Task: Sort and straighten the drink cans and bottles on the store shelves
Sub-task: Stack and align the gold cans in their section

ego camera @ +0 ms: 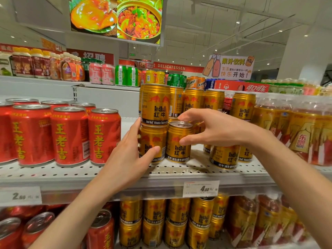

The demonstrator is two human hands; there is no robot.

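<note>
Gold Red Bull cans stand on the middle shelf (107, 177), some stacked two high. My left hand (129, 159) grips the lower gold can (152, 139) of the left stack, thumb on its front and fingers up its left side. A second gold can (155, 103) rests on top of it. Right beside that stack stands a single gold can (177, 146). My right hand (215, 128) curls around its upper right side, thumb on the front, fingers over and behind the rim. More gold cans (224, 157) stand behind and to the right.
Red herbal tea cans (70, 135) fill the shelf's left part, with a bare gap between them and the gold cans. Shrink-wrapped bottle packs (296, 132) crowd the right. Mixed cans (125, 75) line the top shelf. Gold cans (179, 221) fill the shelf below.
</note>
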